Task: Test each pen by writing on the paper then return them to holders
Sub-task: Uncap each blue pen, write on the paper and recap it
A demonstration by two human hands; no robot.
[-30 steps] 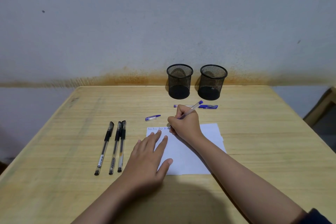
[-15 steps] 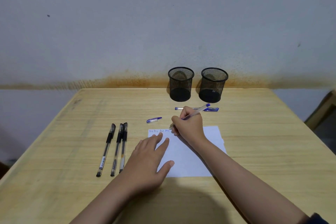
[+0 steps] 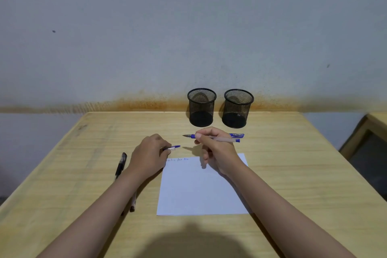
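My right hand [image 3: 215, 148] holds an uncapped blue pen [image 3: 222, 138] level above the table, its tip pointing left. My left hand [image 3: 149, 154] pinches the pen's blue cap [image 3: 173, 148] just left of that tip. White paper [image 3: 203, 190] lies below both hands, with blue scribbles along its top edge. Another blue pen [image 3: 238, 135] lies behind the held one. Black pens [image 3: 121, 164] lie at the left, mostly hidden by my left forearm. Two black mesh holders, the left holder [image 3: 201, 107] and the right holder [image 3: 237, 108], stand at the back.
The wooden table [image 3: 293, 174] stands against a stained grey wall. A second wooden piece of furniture [image 3: 368, 142] shows at the right edge. My shadow falls on the table's near edge.
My right hand lifted the blue pen off the paper and turned it level. My left hand left the paper and took hold of the blue cap on the table.
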